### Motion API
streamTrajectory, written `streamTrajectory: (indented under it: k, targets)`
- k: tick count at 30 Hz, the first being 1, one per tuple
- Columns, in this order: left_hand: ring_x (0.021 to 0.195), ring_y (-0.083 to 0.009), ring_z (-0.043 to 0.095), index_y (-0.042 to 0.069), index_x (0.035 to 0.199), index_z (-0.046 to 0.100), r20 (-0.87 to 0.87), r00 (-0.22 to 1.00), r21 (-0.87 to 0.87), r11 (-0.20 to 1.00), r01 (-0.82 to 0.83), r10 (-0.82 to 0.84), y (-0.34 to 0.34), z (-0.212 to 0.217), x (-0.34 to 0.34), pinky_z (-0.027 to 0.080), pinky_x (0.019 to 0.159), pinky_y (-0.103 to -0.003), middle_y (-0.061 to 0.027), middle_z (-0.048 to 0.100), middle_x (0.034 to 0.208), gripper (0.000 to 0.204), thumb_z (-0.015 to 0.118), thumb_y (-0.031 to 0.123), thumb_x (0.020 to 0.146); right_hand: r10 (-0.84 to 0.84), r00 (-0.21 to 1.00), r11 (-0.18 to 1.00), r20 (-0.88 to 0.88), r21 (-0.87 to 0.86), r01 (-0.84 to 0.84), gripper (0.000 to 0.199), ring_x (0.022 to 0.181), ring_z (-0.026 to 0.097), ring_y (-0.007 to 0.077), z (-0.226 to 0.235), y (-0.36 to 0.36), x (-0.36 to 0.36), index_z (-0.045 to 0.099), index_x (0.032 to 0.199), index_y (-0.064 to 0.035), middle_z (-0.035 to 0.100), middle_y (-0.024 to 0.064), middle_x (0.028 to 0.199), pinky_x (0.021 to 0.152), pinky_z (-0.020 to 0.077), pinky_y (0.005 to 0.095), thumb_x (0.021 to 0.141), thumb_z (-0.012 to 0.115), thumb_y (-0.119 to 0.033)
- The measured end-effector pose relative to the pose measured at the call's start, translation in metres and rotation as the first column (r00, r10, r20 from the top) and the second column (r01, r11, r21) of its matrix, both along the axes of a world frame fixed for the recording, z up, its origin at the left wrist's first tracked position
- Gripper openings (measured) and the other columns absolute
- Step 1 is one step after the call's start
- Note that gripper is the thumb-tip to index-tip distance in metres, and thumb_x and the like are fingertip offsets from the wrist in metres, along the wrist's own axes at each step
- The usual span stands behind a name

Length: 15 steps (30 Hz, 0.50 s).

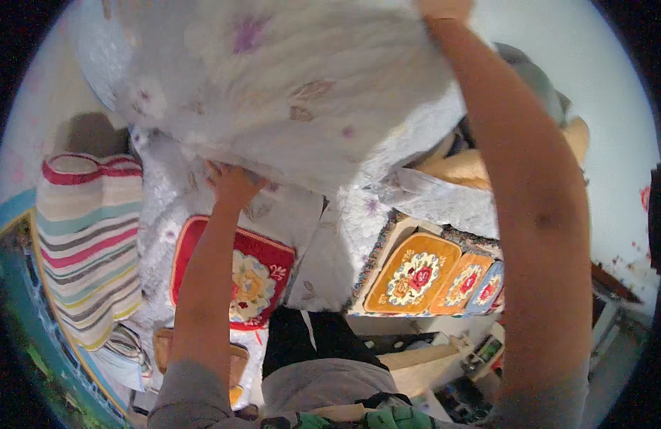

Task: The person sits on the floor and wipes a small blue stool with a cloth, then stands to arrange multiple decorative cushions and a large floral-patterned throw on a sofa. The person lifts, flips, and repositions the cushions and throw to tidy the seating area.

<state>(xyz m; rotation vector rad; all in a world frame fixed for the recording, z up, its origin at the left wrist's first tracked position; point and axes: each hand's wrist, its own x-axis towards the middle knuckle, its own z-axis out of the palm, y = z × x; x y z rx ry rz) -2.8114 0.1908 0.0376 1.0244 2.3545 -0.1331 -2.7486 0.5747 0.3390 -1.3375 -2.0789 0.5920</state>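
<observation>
Quilt (294, 79): white padded cover with faint purple flowers and brown leaves, being held up high in front of the person, filling the upper half of the view and hanging over the bed below.
Left hand (232, 182): reaching up under the lower fold of the quilt; fingers (217, 171) are curling into the cloth and look clamped on its edge.
Right hand (445, 8): raised to the top rim of the view, gripping the quilt's upper edge; the fingers are mostly cut off, so their exact closure cannot be told.
Bed (330, 250): lying beneath, covered in a similar pale flowered fabric.
Red cushion (252, 279): floral centre, resting on the bed behind the left forearm.
Striped pillow (87, 243): lying at the left, well apart from both hands.
Yellow floral mats (430, 275): lying in a row at the right, under the hanging cloth.
Handling note: likely working best by keeping both grips firm on opposite edges, holding the cloth taut and clear of the cushion so that no fold is catching.
</observation>
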Motion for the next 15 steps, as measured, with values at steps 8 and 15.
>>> streamTrajectory:
  k: [8, 15]
  targets:
    - [0.092, -0.0353, 0.062, 0.004, 0.105, 0.062, 0.052, 0.962, 0.492, 0.845, 0.21, -0.269, -0.018, 0.07, 0.028, 0.049, 0.083, -0.043, -0.0168, 0.062, 0.105, 0.036, 0.064, 0.031, 0.081, 0.377, 0.926, 0.887, -0.017, 0.294, -0.356, 0.051, 0.134, 0.029, 0.0468, -0.023, -0.129, 0.098, 0.05, 0.125, -0.0005, 0.036, 0.0328, 0.137, 0.108, 0.0307, 0.0525, 0.077, 0.064, -0.009]
    - [0.085, -0.0337, 0.061, 0.003, 0.091, 0.063, 0.103, 0.957, 0.764, 0.638, 0.098, -0.27, 0.119, 0.248, 0.123, 0.048, 0.073, -0.044, -0.0154, 0.061, 0.093, 0.02, 0.063, 0.021, 0.083, -0.118, 0.978, 0.978, -0.174, 0.151, 0.145, 0.052, 0.115, 0.048, 0.0372, 0.001, -0.153, 0.319, 0.048, 0.123, -0.0023, 0.049, 0.0217, 0.123, 0.099, 0.0387, 0.0427, 0.076, 0.067, -0.014]
